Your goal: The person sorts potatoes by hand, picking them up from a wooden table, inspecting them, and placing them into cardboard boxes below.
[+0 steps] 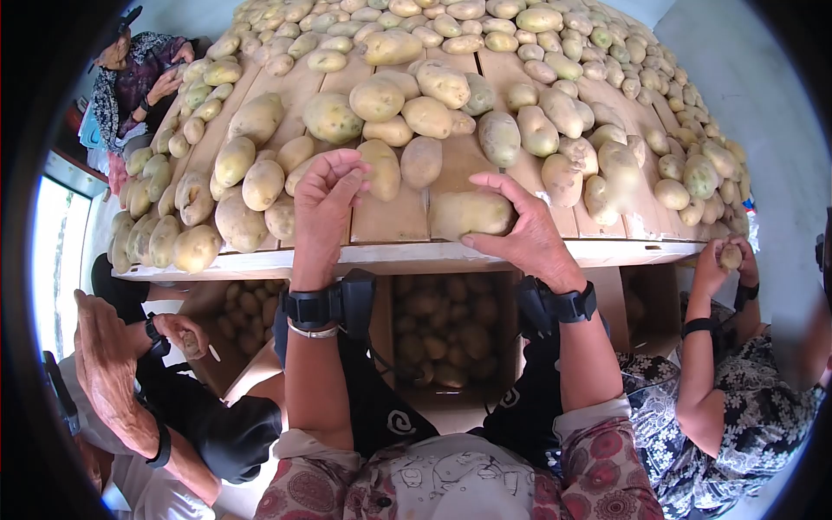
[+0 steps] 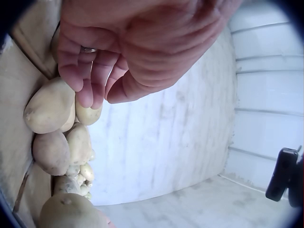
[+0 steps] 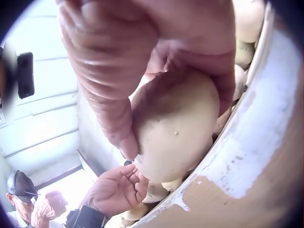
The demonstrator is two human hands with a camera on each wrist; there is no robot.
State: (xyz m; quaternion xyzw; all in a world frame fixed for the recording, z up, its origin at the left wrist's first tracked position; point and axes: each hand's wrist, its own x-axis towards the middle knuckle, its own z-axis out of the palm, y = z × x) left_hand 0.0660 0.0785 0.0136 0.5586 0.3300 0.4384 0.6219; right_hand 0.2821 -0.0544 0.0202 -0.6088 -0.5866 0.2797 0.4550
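Note:
A wooden table (image 1: pixel 390 221) is covered with yellow potatoes. My right hand (image 1: pixel 511 221) grips a large potato (image 1: pixel 464 214) near the table's front edge, thumb on its near side and fingers over the top. In the right wrist view the same potato (image 3: pixel 175 128) fills the palm, with the thumb (image 3: pixel 109 95) pressed on it. My left hand (image 1: pixel 340 179) hovers just above the boards beside another potato (image 1: pixel 382 169), fingers loosely curled and holding nothing. The left wrist view shows those fingers (image 2: pixel 88 85) hanging over several potatoes (image 2: pixel 50 107).
Crates of potatoes (image 1: pixel 433 329) stand under the table. A person at the right holds a small potato (image 1: pixel 731 256). Another person's hands (image 1: pixel 108 364) are at the lower left, and a third person (image 1: pixel 130 69) sits at the far left corner.

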